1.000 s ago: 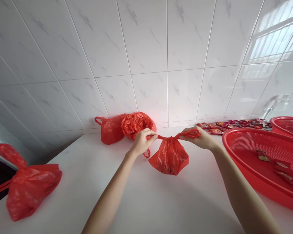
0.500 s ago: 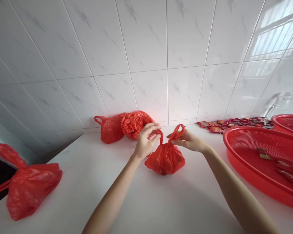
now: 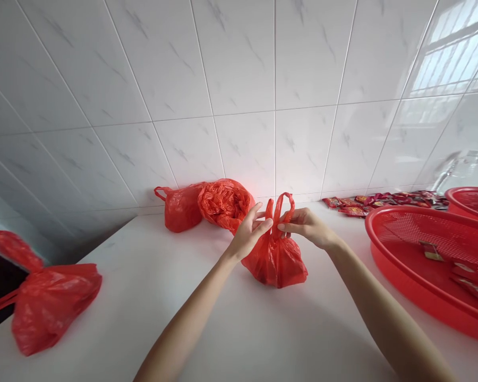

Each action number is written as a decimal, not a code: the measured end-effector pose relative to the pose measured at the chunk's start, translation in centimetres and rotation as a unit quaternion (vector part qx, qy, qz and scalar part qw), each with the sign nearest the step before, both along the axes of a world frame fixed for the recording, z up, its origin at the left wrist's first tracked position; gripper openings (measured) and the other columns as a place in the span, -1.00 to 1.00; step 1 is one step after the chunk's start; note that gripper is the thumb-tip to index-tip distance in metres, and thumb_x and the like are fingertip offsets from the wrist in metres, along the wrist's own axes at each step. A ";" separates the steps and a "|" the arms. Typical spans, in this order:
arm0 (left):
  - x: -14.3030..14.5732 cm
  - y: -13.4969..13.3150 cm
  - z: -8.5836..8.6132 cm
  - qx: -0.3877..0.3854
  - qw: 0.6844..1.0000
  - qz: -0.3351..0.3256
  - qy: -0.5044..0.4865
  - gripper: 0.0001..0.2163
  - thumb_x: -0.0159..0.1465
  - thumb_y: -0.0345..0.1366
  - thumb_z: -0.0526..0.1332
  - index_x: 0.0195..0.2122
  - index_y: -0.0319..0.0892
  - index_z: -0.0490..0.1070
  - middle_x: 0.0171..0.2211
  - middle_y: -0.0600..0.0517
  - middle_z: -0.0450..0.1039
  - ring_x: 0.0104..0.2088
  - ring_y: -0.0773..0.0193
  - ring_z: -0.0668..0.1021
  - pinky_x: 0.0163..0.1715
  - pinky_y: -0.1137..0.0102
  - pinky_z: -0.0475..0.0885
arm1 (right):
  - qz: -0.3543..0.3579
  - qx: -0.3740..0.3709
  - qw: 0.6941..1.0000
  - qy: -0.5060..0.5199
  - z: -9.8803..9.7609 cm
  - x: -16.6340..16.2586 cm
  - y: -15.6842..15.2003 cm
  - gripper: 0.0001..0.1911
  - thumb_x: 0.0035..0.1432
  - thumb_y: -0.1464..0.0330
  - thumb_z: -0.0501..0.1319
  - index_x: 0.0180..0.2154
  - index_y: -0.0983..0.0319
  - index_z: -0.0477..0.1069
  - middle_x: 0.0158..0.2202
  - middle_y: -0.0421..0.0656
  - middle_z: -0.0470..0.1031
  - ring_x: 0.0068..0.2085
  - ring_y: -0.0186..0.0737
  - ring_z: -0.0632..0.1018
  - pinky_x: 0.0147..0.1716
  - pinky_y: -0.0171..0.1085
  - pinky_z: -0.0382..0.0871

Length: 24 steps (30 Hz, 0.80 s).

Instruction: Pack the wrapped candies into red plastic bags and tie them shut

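Note:
A small filled red plastic bag (image 3: 276, 260) sits on the white counter (image 3: 239, 329) in front of me. My left hand (image 3: 249, 233) pinches one of its handle loops at the bag's neck. My right hand (image 3: 307, 225) pinches the other loop, which stands upright between my hands. Both hands meet just above the bag, fingertips almost touching.
Two more red bags (image 3: 207, 204) lie against the tiled wall behind. A tied red bag (image 3: 50, 302) rests at the left counter edge. A large red mesh basket (image 3: 426, 265) with a few packets stands at the right, a second basket (image 3: 472, 199) behind it. Several red packets (image 3: 376, 202) lie along the wall.
My hands were apart, pulling the bag's handles sideways. They have come together above the bag, and the handle loops now stand upright between them.

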State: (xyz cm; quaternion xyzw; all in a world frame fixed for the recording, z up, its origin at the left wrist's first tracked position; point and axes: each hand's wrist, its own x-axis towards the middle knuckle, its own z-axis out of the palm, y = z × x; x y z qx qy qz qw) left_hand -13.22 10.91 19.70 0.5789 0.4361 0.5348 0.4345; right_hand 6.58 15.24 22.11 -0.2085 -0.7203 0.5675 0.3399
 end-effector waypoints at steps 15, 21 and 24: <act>2.5 0.2 -3.2 0.005 0.988 -0.112 0.105 -0.54 0.19 -0.07 0.40 0.07 -0.12 0.44 -0.06 -0.06 0.53 0.01 0.04 0.55 -0.01 0.18 0.46 | -0.003 0.007 1.000 0.009 0.3 0.5 -0.2 -0.72 0.04 0.16 0.43 -0.43 0.25 0.57 -0.42 -0.13 0.62 -0.33 -0.16 0.61 -0.22 -0.16 0.51; 3.4 0.7 -4.6 0.021 0.998 -0.051 0.027 -0.72 0.23 -0.14 0.35 -0.12 -0.20 0.52 -0.23 -0.05 0.58 -0.18 0.12 0.59 -0.13 0.24 0.49 | 0.001 0.018 1.000 -0.011 0.5 0.6 -0.2 -0.68 0.04 0.12 0.42 -0.36 0.25 0.55 -0.32 -0.09 0.63 -0.27 -0.12 0.62 -0.26 -0.17 0.52; 3.2 0.6 -4.2 0.018 0.999 -0.032 0.002 -0.70 0.19 -0.14 0.38 -0.12 -0.18 0.55 -0.23 -0.05 0.60 -0.18 0.11 0.60 -0.14 0.24 0.50 | -0.025 0.051 0.998 -0.026 0.4 0.9 0.3 -0.62 -0.01 0.09 0.44 -0.30 0.26 0.54 -0.24 -0.06 0.62 -0.21 -0.07 0.62 -0.19 -0.12 0.52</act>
